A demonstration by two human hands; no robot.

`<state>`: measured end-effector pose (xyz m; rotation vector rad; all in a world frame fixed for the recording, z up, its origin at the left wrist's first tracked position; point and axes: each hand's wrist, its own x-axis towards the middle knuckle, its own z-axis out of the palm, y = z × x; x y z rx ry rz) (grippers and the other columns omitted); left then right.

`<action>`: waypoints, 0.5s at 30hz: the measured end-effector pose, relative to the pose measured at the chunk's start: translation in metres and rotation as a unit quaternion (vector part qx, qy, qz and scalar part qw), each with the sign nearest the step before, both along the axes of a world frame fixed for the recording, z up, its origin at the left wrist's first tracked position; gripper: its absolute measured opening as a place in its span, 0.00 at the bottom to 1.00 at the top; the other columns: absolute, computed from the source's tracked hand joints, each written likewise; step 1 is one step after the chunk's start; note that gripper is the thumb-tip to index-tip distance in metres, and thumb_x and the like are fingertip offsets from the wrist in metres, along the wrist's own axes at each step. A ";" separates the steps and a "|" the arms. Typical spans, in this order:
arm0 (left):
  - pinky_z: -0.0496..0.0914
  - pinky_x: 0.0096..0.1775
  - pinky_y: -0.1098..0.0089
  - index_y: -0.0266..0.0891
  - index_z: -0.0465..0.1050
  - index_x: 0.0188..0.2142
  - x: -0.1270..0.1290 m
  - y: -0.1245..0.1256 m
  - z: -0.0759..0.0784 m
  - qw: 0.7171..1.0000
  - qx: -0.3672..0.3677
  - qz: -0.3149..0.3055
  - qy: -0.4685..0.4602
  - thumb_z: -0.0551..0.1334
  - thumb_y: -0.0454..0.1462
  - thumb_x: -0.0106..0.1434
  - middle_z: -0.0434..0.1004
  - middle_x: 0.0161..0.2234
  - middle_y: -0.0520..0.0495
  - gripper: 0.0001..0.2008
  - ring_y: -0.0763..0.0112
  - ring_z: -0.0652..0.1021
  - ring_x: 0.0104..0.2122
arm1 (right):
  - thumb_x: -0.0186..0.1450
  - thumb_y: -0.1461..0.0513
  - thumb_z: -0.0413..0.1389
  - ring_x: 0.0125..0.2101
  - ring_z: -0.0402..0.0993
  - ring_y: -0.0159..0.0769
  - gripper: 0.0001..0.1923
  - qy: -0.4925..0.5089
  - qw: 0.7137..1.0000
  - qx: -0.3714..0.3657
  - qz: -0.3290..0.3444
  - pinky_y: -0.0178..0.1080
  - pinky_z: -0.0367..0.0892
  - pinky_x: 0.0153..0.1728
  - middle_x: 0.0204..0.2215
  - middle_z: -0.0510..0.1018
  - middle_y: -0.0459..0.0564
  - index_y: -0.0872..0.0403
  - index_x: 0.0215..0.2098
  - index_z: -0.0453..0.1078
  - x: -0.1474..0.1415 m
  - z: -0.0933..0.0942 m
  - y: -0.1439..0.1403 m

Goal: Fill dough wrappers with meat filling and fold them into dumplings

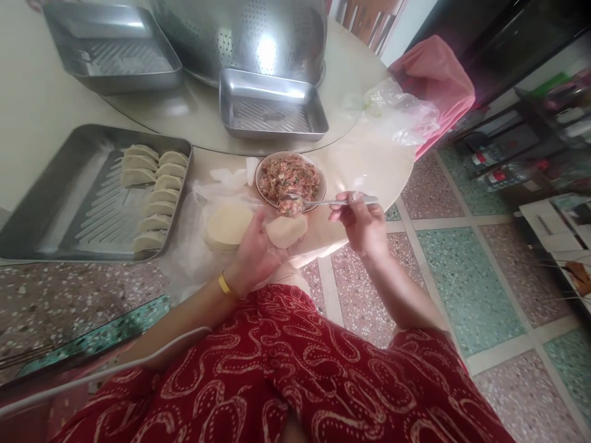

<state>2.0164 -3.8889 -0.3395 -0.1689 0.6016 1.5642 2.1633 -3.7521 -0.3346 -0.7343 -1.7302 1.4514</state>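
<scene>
My left hand [253, 251] holds a round pale dumpling wrapper [287, 230] flat on its fingers, just below the bowl. My right hand [360, 223] grips a metal spoon [323, 201] by the handle; its scoop carries pink minced filling and hovers at the near rim of the bowl of filling [290, 177], right above the wrapper. A stack of wrappers [227, 225] lies on plastic to the left of my left hand. Several folded dumplings [154, 192] sit in two rows on a steel tray [55, 203] at the left.
Two empty steel trays [272, 103] [111, 46] and a big perforated steel colander [244, 34] stand on the round table's turntable. A clear plastic bag [399, 111] lies at the table's right edge by a pink-covered chair [436, 77]. Tiled floor and shelves lie right.
</scene>
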 end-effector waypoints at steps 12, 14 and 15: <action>0.72 0.55 0.59 0.35 0.73 0.49 0.000 -0.014 0.004 1.000 -0.015 -0.020 0.003 0.47 0.51 0.71 0.80 0.45 0.40 0.26 0.58 0.75 0.54 | 0.70 0.57 0.54 0.36 0.82 0.34 0.08 0.052 0.946 0.298 0.116 0.40 0.79 0.31 0.36 0.83 0.44 0.43 0.43 0.76 0.028 -0.007 -0.031; 0.72 0.54 0.59 0.35 0.73 0.50 0.001 -0.015 0.003 0.999 -0.013 -0.029 0.003 0.47 0.52 0.71 0.81 0.44 0.40 0.27 0.58 0.76 0.53 | 0.71 0.58 0.54 0.37 0.82 0.35 0.09 0.034 0.936 0.326 0.128 0.40 0.78 0.30 0.38 0.83 0.45 0.42 0.45 0.75 0.032 -0.007 -0.032; 0.72 0.53 0.58 0.36 0.73 0.50 0.002 -0.015 0.003 0.999 -0.009 -0.031 0.004 0.46 0.52 0.71 0.81 0.44 0.40 0.27 0.57 0.76 0.52 | 0.71 0.58 0.53 0.37 0.82 0.35 0.10 0.028 0.935 0.332 0.124 0.41 0.78 0.29 0.39 0.83 0.45 0.41 0.46 0.75 0.033 -0.006 -0.033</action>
